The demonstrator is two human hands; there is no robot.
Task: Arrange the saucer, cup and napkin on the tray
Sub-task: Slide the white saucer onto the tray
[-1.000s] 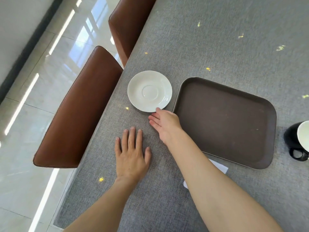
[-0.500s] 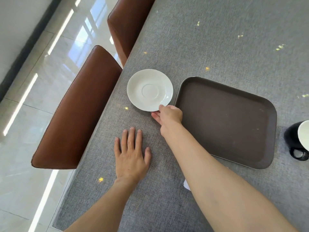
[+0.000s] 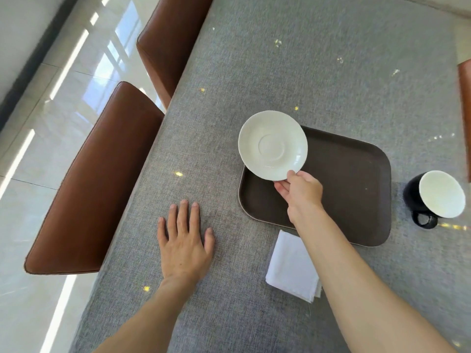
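My right hand [image 3: 300, 193] pinches the near rim of the white saucer [image 3: 272, 145] and holds it lifted over the left end of the dark brown tray [image 3: 356, 179]. Flat on the grey table, fingers spread, lies my left hand [image 3: 184, 243], left of the tray and holding nothing. A folded white napkin [image 3: 290, 267] rests on the table just in front of the tray, partly under my right forearm. To the right of the tray stands a black cup [image 3: 433, 198] with a white inside, its handle toward me.
The grey cloth-covered table [image 3: 305, 72] extends far beyond the tray. Two brown leather chairs [image 3: 96, 179] stand along its left edge, with glossy floor tiles beyond. A sliver of another brown chair [image 3: 465, 110] shows at the right edge.
My right hand gripped the saucer's rim, lifted it off the table and carried it right, over the tray's left end. The view shifted, revealing the napkin. My left hand stayed flat.
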